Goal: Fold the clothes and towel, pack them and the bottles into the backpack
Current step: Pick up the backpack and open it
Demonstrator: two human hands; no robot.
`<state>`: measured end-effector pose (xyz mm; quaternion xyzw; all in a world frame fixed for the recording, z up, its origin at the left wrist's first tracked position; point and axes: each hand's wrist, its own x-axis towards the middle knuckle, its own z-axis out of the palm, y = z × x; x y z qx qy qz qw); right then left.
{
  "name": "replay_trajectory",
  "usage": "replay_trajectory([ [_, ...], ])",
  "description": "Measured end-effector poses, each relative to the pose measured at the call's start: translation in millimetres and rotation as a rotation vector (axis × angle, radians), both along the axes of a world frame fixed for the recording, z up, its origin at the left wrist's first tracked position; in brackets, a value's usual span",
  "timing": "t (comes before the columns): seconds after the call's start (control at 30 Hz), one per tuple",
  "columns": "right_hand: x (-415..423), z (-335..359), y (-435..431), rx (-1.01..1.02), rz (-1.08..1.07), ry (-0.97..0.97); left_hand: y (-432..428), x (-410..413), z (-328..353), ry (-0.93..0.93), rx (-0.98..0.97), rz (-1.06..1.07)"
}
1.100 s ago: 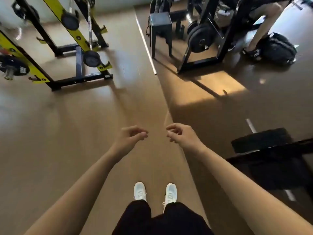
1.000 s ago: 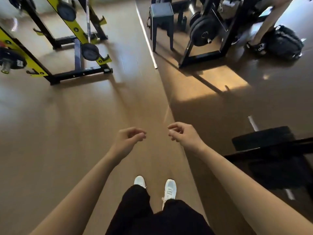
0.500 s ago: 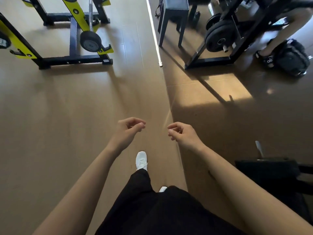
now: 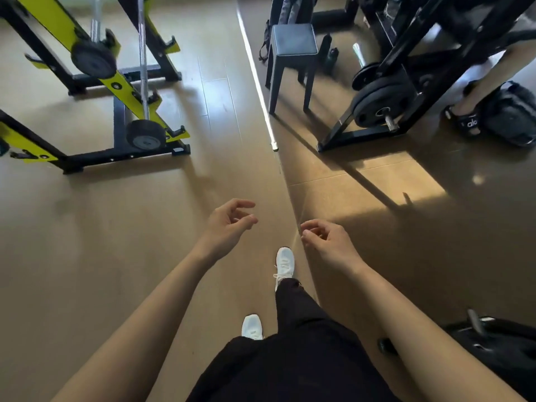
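A: Since half a sec ago, right shoe leads, left shoe trails.
B: Hands?
A: L to R: yellow rack far left. Left hand loosely curled, holding nothing. Right hand likewise.
B: Backpack?
A: Black backpack on floor, far right, beside another person's sandal.

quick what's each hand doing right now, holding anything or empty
Left hand: open, fingers loosely curled, holding nothing.
Right hand: open, fingers loosely curled, holding nothing.
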<state>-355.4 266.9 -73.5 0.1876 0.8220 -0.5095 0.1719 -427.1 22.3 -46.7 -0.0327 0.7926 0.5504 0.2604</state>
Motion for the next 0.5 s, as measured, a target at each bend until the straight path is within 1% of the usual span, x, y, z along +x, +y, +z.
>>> replay_trajectory([
  [0.17,-96,2,43,-0.028,0.003,0.02,49,-87,5,-0.006,-0.077,-0.044],
  [0.3,-184,6,75,0.0,0.048,0.033,80,-161,13,0.023,-0.081,-0.043],
  [0.5,-303,11,103,-0.003,0.077,0.019,101,-265,5,-0.003,-0.076,-0.01],
])
